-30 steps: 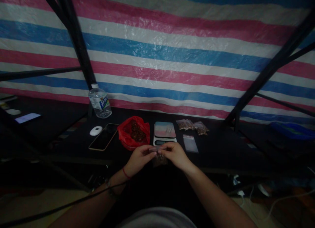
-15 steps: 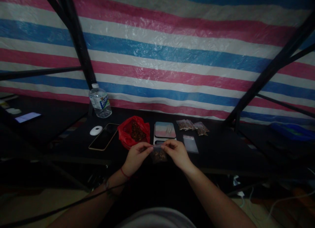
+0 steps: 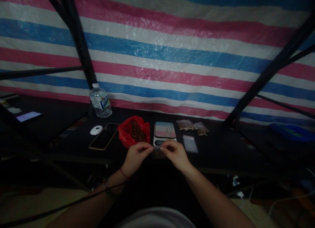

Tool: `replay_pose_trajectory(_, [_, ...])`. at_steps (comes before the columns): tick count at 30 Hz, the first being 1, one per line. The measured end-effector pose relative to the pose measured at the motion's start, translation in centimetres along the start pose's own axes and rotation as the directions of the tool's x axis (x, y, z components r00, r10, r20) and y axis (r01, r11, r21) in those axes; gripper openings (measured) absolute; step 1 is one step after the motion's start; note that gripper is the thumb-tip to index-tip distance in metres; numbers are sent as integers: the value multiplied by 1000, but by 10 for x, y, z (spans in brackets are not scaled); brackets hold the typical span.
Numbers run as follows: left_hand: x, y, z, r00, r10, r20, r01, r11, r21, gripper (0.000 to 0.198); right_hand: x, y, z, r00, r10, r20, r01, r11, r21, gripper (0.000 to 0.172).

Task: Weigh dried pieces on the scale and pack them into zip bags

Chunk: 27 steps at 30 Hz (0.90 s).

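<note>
Between finger and thumb, my left hand (image 3: 138,155) pinches one top corner of a small clear zip bag (image 3: 157,153). At the other top corner my right hand (image 3: 176,153) has the same kind of pinch. Brown bits fill the bag, which hangs tilted at the table's front edge and shows only dimly. Just beyond my hands lies a digital scale (image 3: 165,129) with a shiny plate. To its left sits an open red plastic bag (image 3: 123,132) of loose brown pieces (image 3: 138,132). A flat stack of clear bags (image 3: 190,144) lies to the right.
Several filled small bags (image 3: 188,124) rest behind the stack. At the left are a phone (image 3: 104,136), a white oval device (image 3: 96,130) and a clear plastic bottle (image 3: 100,101). Dark metal posts (image 3: 82,47) and a striped tarp (image 3: 167,57) close off the back.
The small bag has tilted, so its filled part shows less below my fingers. My right fingertips have shifted slightly along its top edge. Both hands keep their pinch.
</note>
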<state>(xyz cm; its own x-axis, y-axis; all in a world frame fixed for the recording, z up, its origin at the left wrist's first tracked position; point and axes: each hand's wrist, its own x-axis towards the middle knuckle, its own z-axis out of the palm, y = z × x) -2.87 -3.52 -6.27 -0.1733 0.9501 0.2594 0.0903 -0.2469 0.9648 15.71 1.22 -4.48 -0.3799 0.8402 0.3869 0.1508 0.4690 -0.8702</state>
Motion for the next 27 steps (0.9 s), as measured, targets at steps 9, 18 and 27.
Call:
replay_pose_trajectory(9, [-7, 11, 4, 988, 89, 124, -99, 992, 77, 9, -5, -8, 8, 996, -65, 63, 67, 998, -21, 3])
replay_pose_trajectory(18, [-9, 4, 5, 978, 118, 174, -141, 982, 127, 15, -7, -5, 7, 991, -113, 74, 118, 991, -57, 4])
replay_pose_trajectory(27, [-5, 7, -2, 985, 164, 49, -170, 964, 203, 13, 3, -13, -11, 983, -185, 21, 186, 979, -78, 6])
